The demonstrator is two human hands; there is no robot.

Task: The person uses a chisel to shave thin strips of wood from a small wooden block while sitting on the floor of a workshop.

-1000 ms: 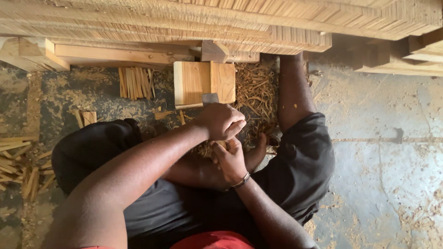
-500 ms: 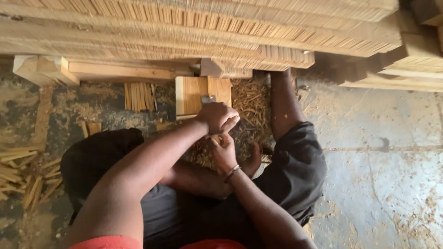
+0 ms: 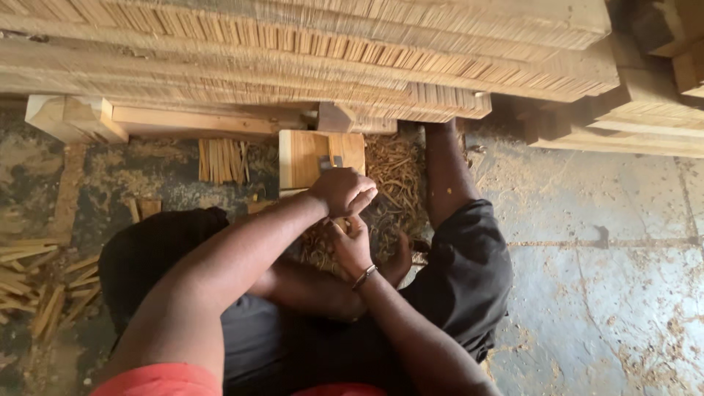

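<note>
While the left hand (image 3: 341,192) closes in a fist over something I cannot make out, the right hand (image 3: 352,246) curls shut just below it. Both hover at the near edge of a pale wooden block (image 3: 312,158), flat-topped and squarish, resting on the floor (image 3: 623,257) among shavings (image 3: 396,172).

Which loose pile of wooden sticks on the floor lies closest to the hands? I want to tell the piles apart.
The small upright bundle just left of the wooden block; the other pile sprawls at the far left edge.
</note>
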